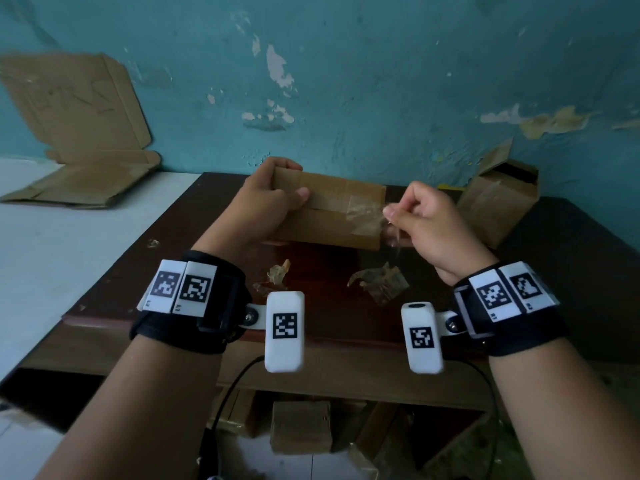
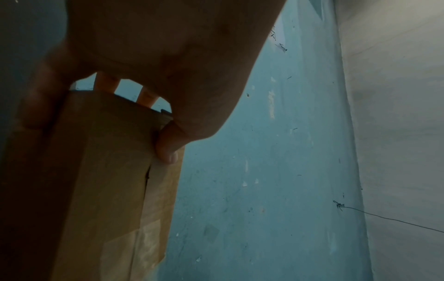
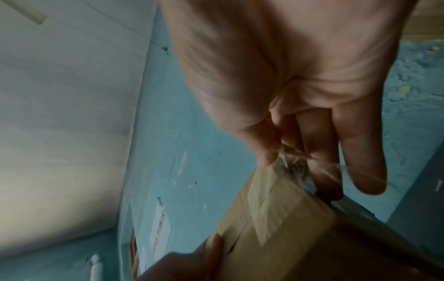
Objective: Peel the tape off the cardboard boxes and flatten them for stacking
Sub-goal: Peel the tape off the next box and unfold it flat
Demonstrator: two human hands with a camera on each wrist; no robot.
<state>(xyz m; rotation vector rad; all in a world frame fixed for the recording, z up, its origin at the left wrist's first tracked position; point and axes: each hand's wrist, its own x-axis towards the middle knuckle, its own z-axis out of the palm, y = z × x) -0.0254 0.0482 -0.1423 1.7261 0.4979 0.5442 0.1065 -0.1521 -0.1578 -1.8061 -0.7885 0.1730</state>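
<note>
A long brown cardboard box (image 1: 329,209) is held tilted above the dark wooden table (image 1: 166,244). My left hand (image 1: 273,199) grips its left end, thumb on the near face and fingers over the top edge; the left wrist view shows that thumb (image 2: 168,146) pressed on the box (image 2: 108,171). Clear tape (image 1: 363,216) covers the box's right end. My right hand (image 1: 415,216) pinches the loose end of that tape at the box's right edge. In the right wrist view the tape (image 3: 271,199) stretches from the box (image 3: 288,237) up to my pinching fingers (image 3: 266,150).
Two crumpled tape scraps (image 1: 277,271) (image 1: 381,282) lie on the table in front of the box. Another taped box (image 1: 498,202) stands at the back right. Flattened cardboard (image 1: 79,133) leans on the blue wall at left. More boxes (image 1: 301,427) sit under the table.
</note>
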